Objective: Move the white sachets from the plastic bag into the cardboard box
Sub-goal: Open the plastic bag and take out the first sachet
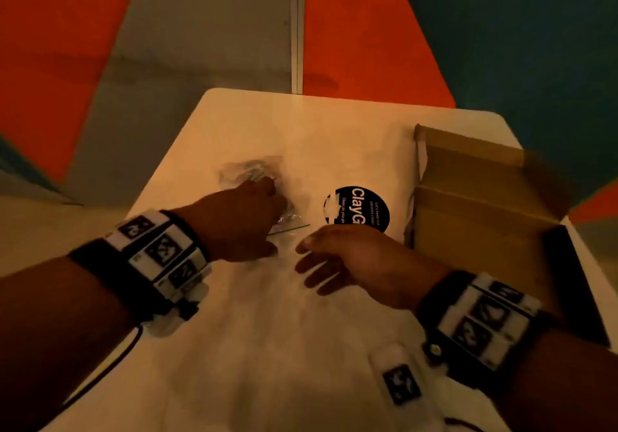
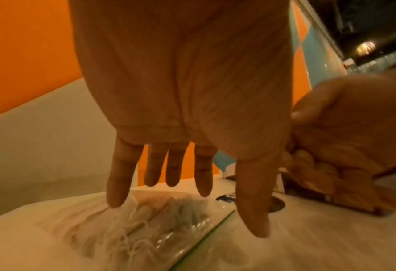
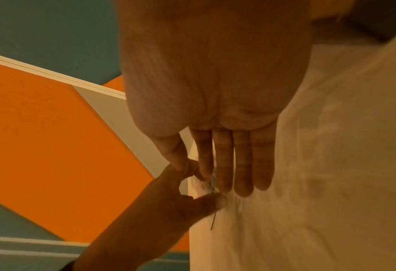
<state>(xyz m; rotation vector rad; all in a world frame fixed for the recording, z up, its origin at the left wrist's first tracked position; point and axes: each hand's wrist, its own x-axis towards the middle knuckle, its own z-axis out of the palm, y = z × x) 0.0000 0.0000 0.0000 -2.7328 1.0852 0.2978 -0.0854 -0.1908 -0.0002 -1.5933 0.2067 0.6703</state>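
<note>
Left hand (image 2: 183, 102) fingers (image 2: 118, 183) spread straight, tips touching the clear plastic bag (image 2: 132, 225) just beneath – white sachets (image 2: 113, 232) bunched inside it on the surface (image 1: 267, 331); right hand (image 1: 354, 261) fingers relaxed, holding nothing, just beside the bag – cardboard box (image 1: 475, 217) beyond them

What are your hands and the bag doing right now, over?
Left hand open, fingertips on plastic bag. Right hand open, empty, beside it. Cardboard box open, to the right. Nothing blocking.

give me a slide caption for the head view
Both hands reach for the clear plastic bag beside an open cardboard box.
</note>
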